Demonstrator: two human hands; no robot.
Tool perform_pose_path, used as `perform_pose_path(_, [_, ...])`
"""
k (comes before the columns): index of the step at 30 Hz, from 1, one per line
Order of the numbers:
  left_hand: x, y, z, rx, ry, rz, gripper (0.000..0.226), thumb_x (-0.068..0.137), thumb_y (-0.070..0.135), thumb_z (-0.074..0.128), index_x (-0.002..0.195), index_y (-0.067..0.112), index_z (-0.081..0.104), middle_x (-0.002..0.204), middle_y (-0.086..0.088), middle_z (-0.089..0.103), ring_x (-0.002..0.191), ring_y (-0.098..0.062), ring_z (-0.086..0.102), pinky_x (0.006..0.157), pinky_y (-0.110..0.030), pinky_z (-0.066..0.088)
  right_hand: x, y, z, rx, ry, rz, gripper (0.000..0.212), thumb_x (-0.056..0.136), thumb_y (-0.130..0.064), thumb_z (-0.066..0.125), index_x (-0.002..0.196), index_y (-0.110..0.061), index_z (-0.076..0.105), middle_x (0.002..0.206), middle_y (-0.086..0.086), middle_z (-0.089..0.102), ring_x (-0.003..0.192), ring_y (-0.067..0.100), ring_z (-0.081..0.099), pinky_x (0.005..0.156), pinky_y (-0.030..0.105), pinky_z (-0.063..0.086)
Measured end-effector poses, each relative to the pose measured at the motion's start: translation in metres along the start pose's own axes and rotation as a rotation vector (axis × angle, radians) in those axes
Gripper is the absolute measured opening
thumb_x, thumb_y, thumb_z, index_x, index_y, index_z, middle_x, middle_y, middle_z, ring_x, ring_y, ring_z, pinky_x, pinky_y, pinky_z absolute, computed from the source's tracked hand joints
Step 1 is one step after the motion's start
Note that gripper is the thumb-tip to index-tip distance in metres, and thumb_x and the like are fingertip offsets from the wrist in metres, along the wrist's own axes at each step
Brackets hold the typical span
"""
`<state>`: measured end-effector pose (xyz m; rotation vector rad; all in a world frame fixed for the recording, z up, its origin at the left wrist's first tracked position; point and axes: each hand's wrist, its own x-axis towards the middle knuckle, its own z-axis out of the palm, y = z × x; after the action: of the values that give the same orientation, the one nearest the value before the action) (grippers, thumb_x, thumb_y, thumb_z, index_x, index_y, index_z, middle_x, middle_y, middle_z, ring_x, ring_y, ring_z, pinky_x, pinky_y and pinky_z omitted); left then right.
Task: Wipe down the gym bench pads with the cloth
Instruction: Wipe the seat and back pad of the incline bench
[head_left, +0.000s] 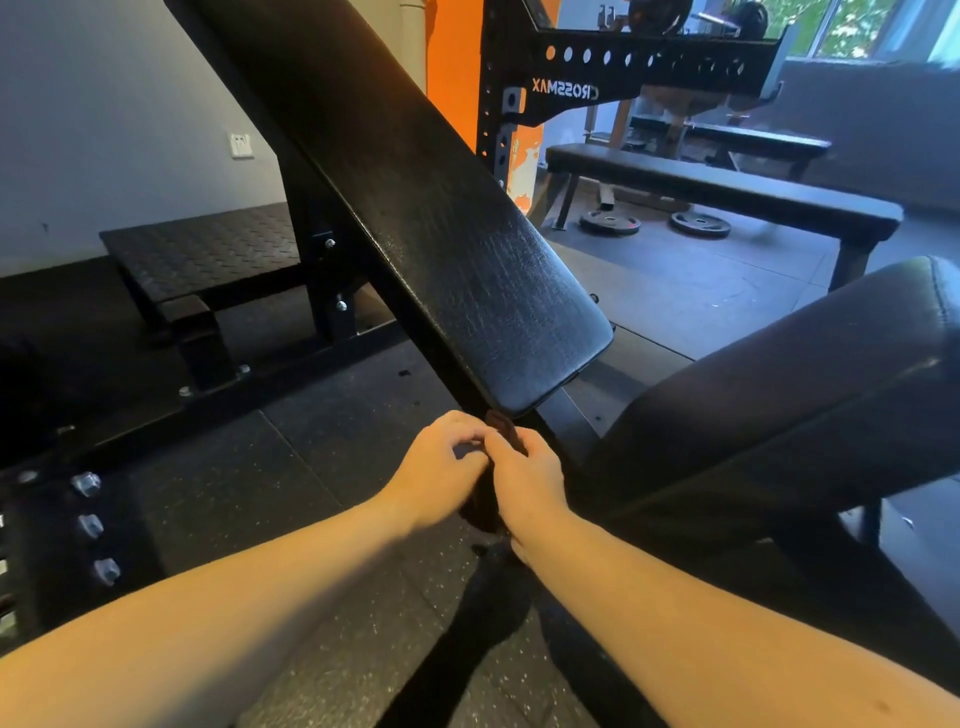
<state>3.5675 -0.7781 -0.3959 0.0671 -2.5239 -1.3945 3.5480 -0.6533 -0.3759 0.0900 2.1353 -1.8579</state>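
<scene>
Room: I'm seeing black speckled rubber gym flooring, with an orange pillar behind.
Back pad: the long black cracked-vinyl back pad is sloping upward and shining dully.
Seat pad: the smooth black seat pad is sitting to its right.
Cloth: the small dark cloth is bunching just below the back pad's lower end.
Hands: the left hand and right hand are touching, both pinching the cloth.
</scene>
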Motion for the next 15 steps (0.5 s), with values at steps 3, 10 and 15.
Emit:
perform_pose_path(3, [0.005,0.005,-0.003,-0.080,0.015,-0.070,0.033,0.091,0.002,0.053,0.100,0.023,0.077,0.098,0.008,0.070,0.088,-0.005,0.066,0.076,-0.025,0.052,0.000,0.005,-0.006,-0.032,0.091,0.023,0.012,0.101,-0.021,0.058,0.099,-0.033,0.059,0.100,0.001,0.067,0.095,0.020,0.067,0.092,0.047,0.058])
perform_pose_path(10, [0.025,0.012,-0.010,0.009,0.261,-0.131,0.031,0.100,0.032,0.059,0.072,0.020,0.065,0.062,0.005,0.061,0.060,-0.007,0.058,0.060,-0.024,0.040,0.012,-0.009,-0.010,0.157,0.343,0.067,0.011,0.103,-0.019,0.057,0.107,-0.029,0.053,0.102,0.001,0.061,0.095,0.020,0.063,0.083,0.037,0.055])
perform_pose_path(15, [0.035,0.010,-0.020,0.098,0.344,-0.174,0.031,0.102,0.030,0.056,0.073,0.022,0.062,0.068,0.005,0.060,0.064,-0.007,0.054,0.058,-0.023,0.034,0.010,-0.016,0.006,0.279,0.277,0.095,0.014,0.100,-0.016,0.062,0.110,-0.021,0.053,0.101,0.003,0.059,0.091,0.016,0.060,0.066,0.026,0.044])
